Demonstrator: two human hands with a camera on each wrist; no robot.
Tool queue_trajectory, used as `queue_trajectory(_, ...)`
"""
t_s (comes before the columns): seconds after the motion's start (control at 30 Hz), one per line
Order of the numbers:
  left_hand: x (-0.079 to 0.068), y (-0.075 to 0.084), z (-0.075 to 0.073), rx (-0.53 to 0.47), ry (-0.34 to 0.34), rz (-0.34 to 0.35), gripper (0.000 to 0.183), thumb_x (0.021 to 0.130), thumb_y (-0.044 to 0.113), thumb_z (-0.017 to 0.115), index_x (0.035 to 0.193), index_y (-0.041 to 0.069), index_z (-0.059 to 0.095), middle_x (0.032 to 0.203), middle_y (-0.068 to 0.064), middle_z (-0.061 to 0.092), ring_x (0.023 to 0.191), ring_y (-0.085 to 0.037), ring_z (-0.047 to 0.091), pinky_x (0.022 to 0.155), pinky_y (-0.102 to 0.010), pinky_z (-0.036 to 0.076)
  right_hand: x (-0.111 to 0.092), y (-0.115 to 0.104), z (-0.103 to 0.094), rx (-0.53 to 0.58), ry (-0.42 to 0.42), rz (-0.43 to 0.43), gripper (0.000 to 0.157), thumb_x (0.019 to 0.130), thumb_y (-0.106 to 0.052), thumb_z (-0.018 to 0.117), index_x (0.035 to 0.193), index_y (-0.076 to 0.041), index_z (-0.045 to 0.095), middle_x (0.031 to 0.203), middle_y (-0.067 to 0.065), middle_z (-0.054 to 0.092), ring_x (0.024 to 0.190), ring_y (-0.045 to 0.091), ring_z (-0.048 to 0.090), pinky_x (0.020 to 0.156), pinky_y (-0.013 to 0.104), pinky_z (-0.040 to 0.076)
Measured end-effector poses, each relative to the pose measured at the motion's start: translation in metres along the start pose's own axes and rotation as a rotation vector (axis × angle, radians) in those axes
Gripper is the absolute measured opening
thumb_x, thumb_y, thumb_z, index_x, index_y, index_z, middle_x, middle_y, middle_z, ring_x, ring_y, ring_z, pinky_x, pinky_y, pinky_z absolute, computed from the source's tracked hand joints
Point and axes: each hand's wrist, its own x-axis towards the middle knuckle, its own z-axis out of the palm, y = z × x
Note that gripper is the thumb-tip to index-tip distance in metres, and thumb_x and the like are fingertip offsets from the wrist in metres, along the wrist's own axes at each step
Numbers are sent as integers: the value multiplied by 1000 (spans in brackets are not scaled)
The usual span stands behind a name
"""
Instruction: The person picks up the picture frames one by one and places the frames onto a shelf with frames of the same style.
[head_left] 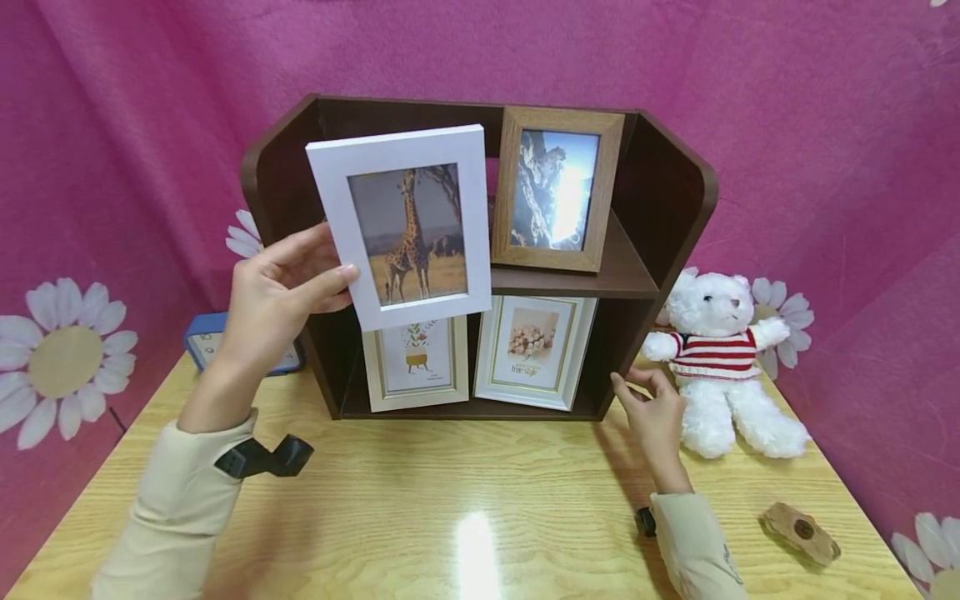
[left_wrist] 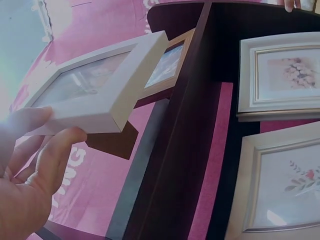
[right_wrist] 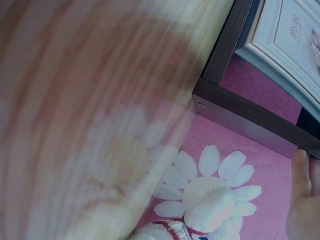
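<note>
My left hand [head_left: 273, 292] pinches a white picture frame [head_left: 405, 321] by its left edge, thumb on the front and fingers behind. The frame shows a giraffe and hangs tilted in front of the upper shelf of a dark brown bookshelf [head_left: 637, 283]. In the left wrist view, a brown stand flap [left_wrist: 114, 142] shows beneath the white frame. My right hand [head_left: 654, 410] touches the front edge of the bookshelf's right side panel with extended fingertips. A brown wooden frame [head_left: 611, 179] with a leopard picture stands on the upper shelf, to the right.
On the lower shelf lean a cream frame [head_left: 459, 367] and a white-and-gold frame [head_left: 486, 367]. A white teddy bear [head_left: 712, 367] sits right of the shelf. Behind my left wrist stands a blue-edged clock-like object [head_left: 206, 325]. A small brown item [head_left: 801, 533] lies front right on the wooden table [head_left: 405, 500].
</note>
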Motion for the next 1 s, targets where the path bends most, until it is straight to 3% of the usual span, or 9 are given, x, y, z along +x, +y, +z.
queue_trajectory(0.3,21,5,4,44,21,-17,49,85,4,69,131,-2,54,95,5,68,82,-6,66,69,-21,57,1,-1,-1,17,-2,7,18,79,1,73,85,14,61,77,-27,58,73,-14,57,66,7,51)
queue_trajectory(0.63,36,-2,7,96,60,-17,49,85,3,69,132,-2,53,91,6,64,76,-2,63,66,-16,56,0,2,0,16,3,1,17,79,3,73,83,14,60,75,-27,58,71,-13,58,64,6,51)
queue_trajectory(0.93,41,-8,7,167,68,-23,49,87,6,68,133,0,53,91,10,64,79,-1,63,67,-16,56,-7,-33,-2,1,1,-16,16,78,8,70,83,18,59,75,-22,57,70,-11,58,64,6,50)
queue_trajectory(1.0,43,-9,7,185,65,-23,49,88,6,67,134,1,52,92,11,63,80,-1,63,68,-16,56,-6,-31,-2,1,-3,-1,17,79,8,71,83,18,59,75,-23,57,70,-11,58,64,6,50)
